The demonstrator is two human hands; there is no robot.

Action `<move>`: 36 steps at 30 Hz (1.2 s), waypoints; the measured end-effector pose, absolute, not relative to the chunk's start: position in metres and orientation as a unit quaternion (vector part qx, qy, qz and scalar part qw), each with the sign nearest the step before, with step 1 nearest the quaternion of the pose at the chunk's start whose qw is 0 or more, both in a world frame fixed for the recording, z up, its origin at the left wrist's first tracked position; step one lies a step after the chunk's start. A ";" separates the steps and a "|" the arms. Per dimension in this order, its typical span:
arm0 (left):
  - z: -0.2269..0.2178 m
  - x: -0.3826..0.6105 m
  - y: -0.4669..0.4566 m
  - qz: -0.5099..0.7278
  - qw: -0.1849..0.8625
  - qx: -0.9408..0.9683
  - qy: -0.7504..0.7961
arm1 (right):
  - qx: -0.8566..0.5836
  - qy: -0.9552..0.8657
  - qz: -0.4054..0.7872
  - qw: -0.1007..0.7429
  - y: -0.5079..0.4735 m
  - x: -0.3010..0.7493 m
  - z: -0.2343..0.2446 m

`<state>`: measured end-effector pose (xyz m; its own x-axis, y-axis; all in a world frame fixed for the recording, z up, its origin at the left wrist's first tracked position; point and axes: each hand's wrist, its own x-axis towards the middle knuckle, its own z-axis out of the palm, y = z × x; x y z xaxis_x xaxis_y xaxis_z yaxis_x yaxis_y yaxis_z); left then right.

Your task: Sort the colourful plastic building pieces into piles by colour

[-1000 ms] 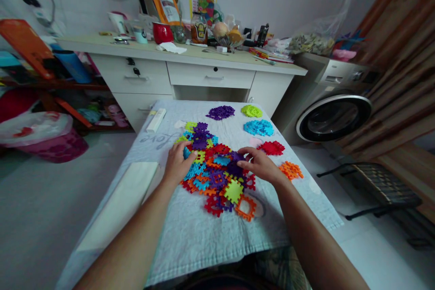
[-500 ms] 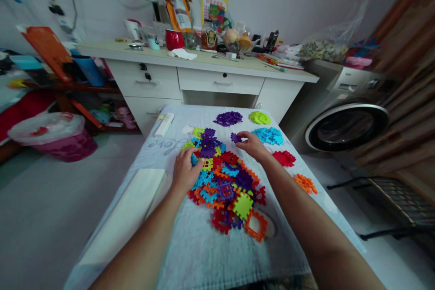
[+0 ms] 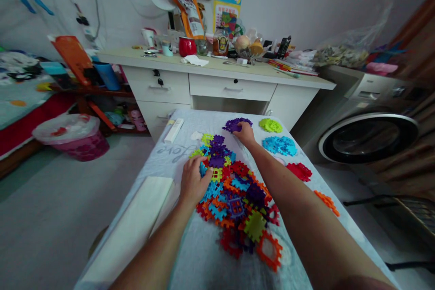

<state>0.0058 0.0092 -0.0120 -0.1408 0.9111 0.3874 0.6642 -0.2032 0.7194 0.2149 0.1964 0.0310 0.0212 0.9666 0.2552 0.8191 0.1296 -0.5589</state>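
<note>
On the cloth-covered table lies a mixed heap point(image 3: 235, 207) of flat plastic interlocking building pieces with notched edges, in red, orange, blue, purple and yellow-green. At the heap's left edge rests my left hand point(image 3: 194, 180), thumb and fingers apart around a blue piece point(image 3: 203, 169). My right hand point(image 3: 245, 135) reaches over to the purple pile point(image 3: 243, 122) at the far side, its fingertips pinched on a purple interlocking piece point(image 3: 230, 127) at the pile's near edge. The fingers partly cover that piece.
Down the right side lie yellow-green point(image 3: 270, 125), blue point(image 3: 279, 145), red point(image 3: 299, 171) and orange point(image 3: 326, 202) piles of pieces. A long white box point(image 3: 142, 208) and a small white bar point(image 3: 174, 130) lie left. Behind stands a cluttered desk point(image 3: 234, 87); a washing machine point(image 3: 360, 108) stands right.
My right hand has moved away from me with the purple piece, from beside the heap to the purple pile. My left hand stays at the heap's edge. The camera view has shifted slightly.
</note>
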 end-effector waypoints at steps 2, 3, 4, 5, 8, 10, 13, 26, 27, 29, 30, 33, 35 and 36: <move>-0.012 0.006 0.009 0.439 0.142 0.640 0.614 | -0.654 -0.682 0.117 0.305 0.205 0.211 0.028; -0.011 0.006 0.009 0.441 0.142 0.639 0.614 | -0.657 -0.679 0.117 0.307 0.208 0.210 0.025; -0.011 0.006 0.009 0.442 0.143 0.638 0.614 | -0.657 -0.677 0.117 0.310 0.211 0.210 0.023; -0.011 0.006 0.009 0.442 0.145 0.638 0.614 | -0.655 -0.678 0.117 0.314 0.213 0.210 0.021; -0.010 0.007 0.008 0.441 0.146 0.637 0.615 | -0.641 -0.684 0.117 0.328 0.214 0.213 0.017; -0.011 0.007 0.008 0.438 0.142 0.639 0.615 | -0.637 -0.686 0.111 0.334 0.211 0.217 0.016; -0.011 0.007 0.007 0.438 0.136 0.643 0.614 | -0.634 -0.697 0.102 0.320 0.200 0.220 0.018; -0.010 0.007 0.008 0.447 0.140 0.639 0.611 | -0.516 -0.832 0.148 0.140 0.179 0.180 0.017; -0.009 0.007 0.008 0.447 0.142 0.638 0.611 | -0.521 -0.830 0.143 0.139 0.182 0.178 0.017; -0.008 0.008 0.007 0.449 0.144 0.636 0.611 | -0.530 -0.826 0.135 0.134 0.187 0.174 0.015; -0.007 0.008 0.007 0.449 0.144 0.636 0.611 | -0.535 -0.824 0.134 0.131 0.188 0.173 0.015; -0.007 0.008 0.007 0.447 0.146 0.635 0.613 | -0.552 -0.811 0.139 0.134 0.190 0.172 0.015; -0.008 0.008 0.007 0.445 0.146 0.636 0.613 | -0.565 -0.797 0.151 0.150 0.190 0.174 0.016; -0.009 0.007 0.007 0.445 0.145 0.636 0.613 | -0.572 -0.788 0.159 0.162 0.190 0.176 0.017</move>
<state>0.0075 0.0067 -0.0086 -0.1476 0.9095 0.3887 0.6510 -0.2065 0.7304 0.1757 0.1896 0.0167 -0.2933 0.9532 0.0728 0.8506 0.2950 -0.4353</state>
